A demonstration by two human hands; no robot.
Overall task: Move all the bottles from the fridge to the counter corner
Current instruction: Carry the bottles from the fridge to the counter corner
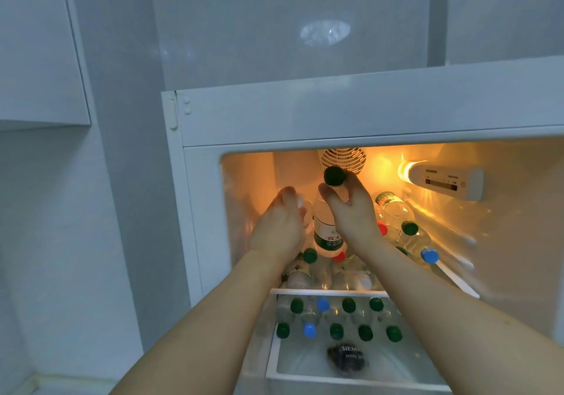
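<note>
In the head view both arms reach into the lit fridge (195,181), over a top shelf (329,291) heaped with clear water bottles lying on their sides. The right hand (348,211) is closed around the neck of a green-capped bottle (328,233), its thumb and fingers just under the cap (334,176), and the bottle stands upright among the pile. The left hand (280,220) curls round something pale at the shelf's left, probably another bottle (blur hides whether it truly grips). More bottles (335,318) stand in rows on the shelf below; the counter corner is out of sight.

To lift well, I judge the right hand should draw the bottle straight up and out, clear of the red-capped neighbours (338,255) leaning against it, lest the heap roll forward.
</note>
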